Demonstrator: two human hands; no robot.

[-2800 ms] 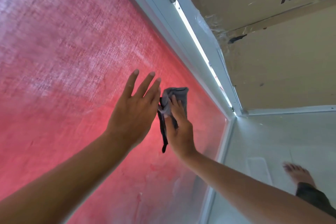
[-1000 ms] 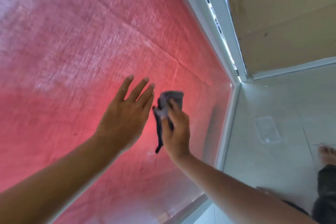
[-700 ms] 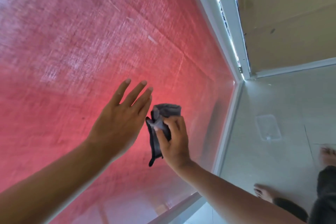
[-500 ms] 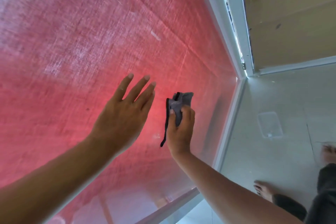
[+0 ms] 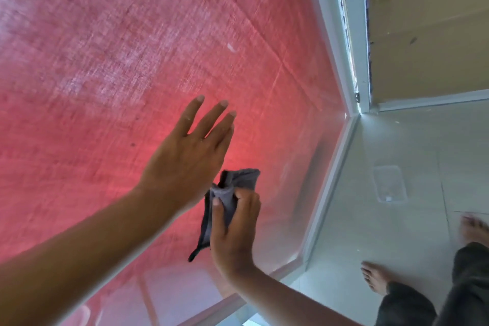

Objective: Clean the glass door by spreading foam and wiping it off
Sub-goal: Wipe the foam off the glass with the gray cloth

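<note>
Cloth (image 5: 232,193) drops lower since half-second ago; my right hand (image 5: 234,230) bunches it, soft, limp; left hand (image 5: 185,159) flat, spread on glass door (image 5: 132,61).

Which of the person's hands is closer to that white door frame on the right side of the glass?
The right hand, gripping the grey cloth, is nearer the white frame. The left hand, flat with straight fingers, lies farther left across the red-tinted glass.

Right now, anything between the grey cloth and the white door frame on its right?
Head view: only bare, hazy glass lies between the grey cloth, gripped by the right hand, and the white door frame.
</note>
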